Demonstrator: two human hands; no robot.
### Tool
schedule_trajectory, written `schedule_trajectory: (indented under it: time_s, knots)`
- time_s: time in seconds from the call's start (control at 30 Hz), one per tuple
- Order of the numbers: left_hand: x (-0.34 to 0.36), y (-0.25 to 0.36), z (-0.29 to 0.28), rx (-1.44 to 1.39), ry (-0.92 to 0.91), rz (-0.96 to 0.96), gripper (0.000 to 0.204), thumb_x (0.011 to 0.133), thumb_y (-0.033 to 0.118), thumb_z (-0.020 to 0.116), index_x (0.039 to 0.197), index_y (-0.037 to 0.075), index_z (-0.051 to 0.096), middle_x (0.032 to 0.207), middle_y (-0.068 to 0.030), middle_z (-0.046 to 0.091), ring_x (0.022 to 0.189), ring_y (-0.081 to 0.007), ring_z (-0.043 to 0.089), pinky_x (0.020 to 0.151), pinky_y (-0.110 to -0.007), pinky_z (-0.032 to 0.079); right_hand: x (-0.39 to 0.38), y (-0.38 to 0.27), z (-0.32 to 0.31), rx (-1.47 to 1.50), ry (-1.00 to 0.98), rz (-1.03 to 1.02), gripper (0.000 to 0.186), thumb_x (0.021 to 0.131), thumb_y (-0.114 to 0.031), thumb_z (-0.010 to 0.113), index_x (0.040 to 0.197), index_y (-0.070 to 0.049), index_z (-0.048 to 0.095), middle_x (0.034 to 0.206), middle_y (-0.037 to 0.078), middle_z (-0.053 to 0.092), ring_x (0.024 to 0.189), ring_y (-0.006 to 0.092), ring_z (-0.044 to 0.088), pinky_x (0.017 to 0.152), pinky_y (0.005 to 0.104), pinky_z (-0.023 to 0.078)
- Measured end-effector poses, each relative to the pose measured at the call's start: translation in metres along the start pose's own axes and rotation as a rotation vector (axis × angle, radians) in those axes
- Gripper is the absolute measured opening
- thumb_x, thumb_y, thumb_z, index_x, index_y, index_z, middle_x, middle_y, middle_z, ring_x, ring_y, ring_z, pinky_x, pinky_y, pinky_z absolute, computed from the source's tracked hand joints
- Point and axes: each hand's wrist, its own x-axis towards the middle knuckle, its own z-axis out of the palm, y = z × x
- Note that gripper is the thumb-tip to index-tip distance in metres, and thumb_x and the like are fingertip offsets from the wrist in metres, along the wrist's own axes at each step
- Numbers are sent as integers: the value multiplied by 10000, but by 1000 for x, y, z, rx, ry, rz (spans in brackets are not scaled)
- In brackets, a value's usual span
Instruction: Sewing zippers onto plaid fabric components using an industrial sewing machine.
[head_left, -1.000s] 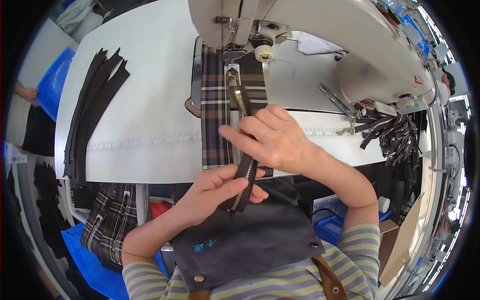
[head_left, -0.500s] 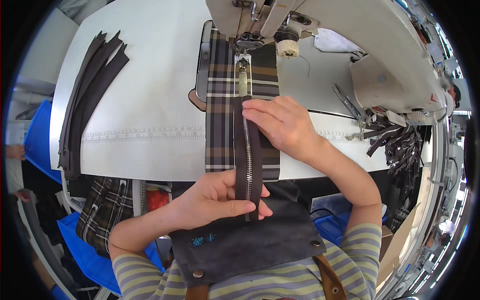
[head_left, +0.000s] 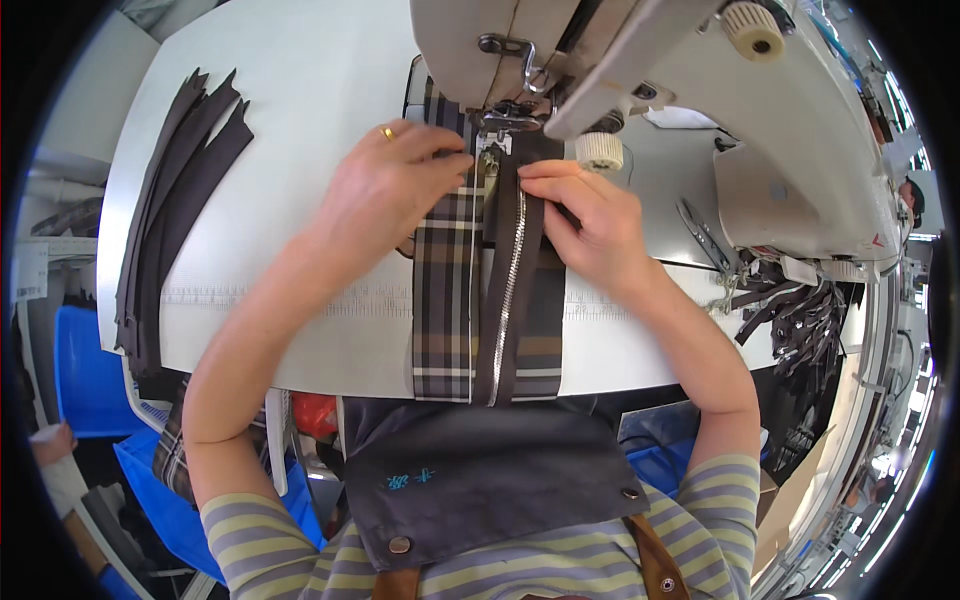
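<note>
The white table is carrying a sewing machine at the far side and a pile of dark strips at the left. A plaid cloth is lying in the middle, running under the presser foot, with a dark zipper on it. The left hand is pressing the cloth flat, fingers extended. The right hand is pinching the zipper tape just beside the foot. For a straight seam, I think both hands should be keeping the zipper edge parallel to the plaid and feeding it evenly.
</note>
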Motion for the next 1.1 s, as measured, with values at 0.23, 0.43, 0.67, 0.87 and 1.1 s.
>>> schedule_trajectory:
  time_s: [0.23, 0.43, 0.67, 0.87, 1.1]
  knots:
    - [-18, -2, 29, 184, 50, 33, 275, 816, 241, 677, 1043, 86, 668, 1130, 28, 651, 1024, -126, 581, 1035, -541, 302, -2, 2, 2, -110, -20, 5, 199, 717, 53, 641, 888, -48, 638, 772, 68, 585, 650, 243, 604, 554, 325, 499]
    - [-18, 0, 25, 198, 41, 33, 271, 812, 239, 684, 1044, 100, 677, 1129, 43, 651, 1014, -109, 579, 1065, -586, 220, -3, 1, 2, -107, -30, -20, 213, 708, 49, 646, 898, -47, 633, 761, 67, 574, 663, 241, 603, 563, 326, 499]
    - [-16, 1, 24, 173, 27, 37, 266, 810, 230, 686, 1040, 98, 680, 1121, 39, 655, 1010, -112, 578, 1070, -580, 222, -2, -1, 0, -128, -26, -20, 221, 703, 53, 645, 901, -45, 634, 750, 70, 561, 661, 244, 599, 566, 334, 497]
    - [-15, 1, 23, 145, 42, 27, 195, 810, 178, 669, 983, 91, 676, 1105, 31, 640, 1013, -134, 576, 1060, -573, 239, 4, -6, 5, -60, 47, -45, 223, 720, 36, 654, 918, -66, 647, 884, 46, 668, 709, 226, 633, 596, 308, 520]
    - [-14, -1, 25, 33, 114, -4, 106, 812, 102, 634, 915, 98, 656, 999, 4, 601, 907, -170, 600, 1044, -557, 259, 7, -4, 10, -67, -112, -10, 240, 741, 82, 645, 956, -24, 647, 1036, 93, 668, 864, 231, 666, 719, 284, 545]
